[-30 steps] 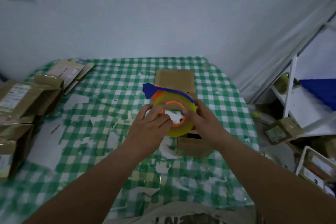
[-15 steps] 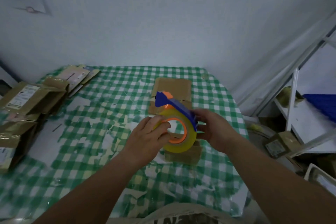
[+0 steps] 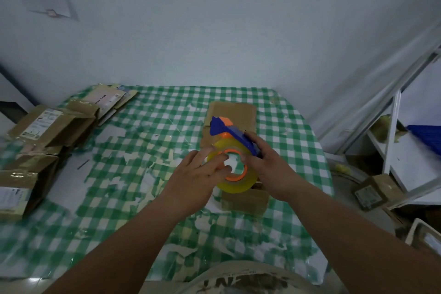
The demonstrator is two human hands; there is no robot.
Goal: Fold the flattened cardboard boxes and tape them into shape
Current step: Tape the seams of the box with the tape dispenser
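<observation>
The tabletop (image 3: pixel 148 126), under a worn green-and-white checked cover patched with old tape scraps, fills most of the view. Along its left edge stand several taped-up boxes (image 3: pixel 47 126), with flattened mailers (image 3: pixel 107 100) lying behind them near the far corner. To the right, off the tabletop, a white shelf rack (image 3: pixel 391 141) rises above small parcels on the floor.

Near the middle-right of the tabletop lies a flat cardboard piece (image 3: pixel 232 112), and nearer the person sits a small cardboard box (image 3: pixel 243 199), only partly visible under the hands. Whether its flaps are closed cannot be told.

Above that box the person holds a tape dispenser (image 3: pixel 235 169), a yellowish roll on an orange core with a blue cutter arm pointing away. The right hand (image 3: pixel 265 167) has the grip: fingers curled round the blue arm and the roll's right side. The left hand (image 3: pixel 200 174) lies against the roll's left face, fingers fairly straight, fingertips at the orange core; it seems to be feeling for the tape's loose end rather than clasping anything.

The risks, as I judge them: the loose end may be stuck flat to the clear roll and hard to find; the left fingertips sit close to the cutter's edge; and with both hands on the dispenser, nothing steadies the box, so it could slide or its flaps spring open once tape is pulled across it.
</observation>
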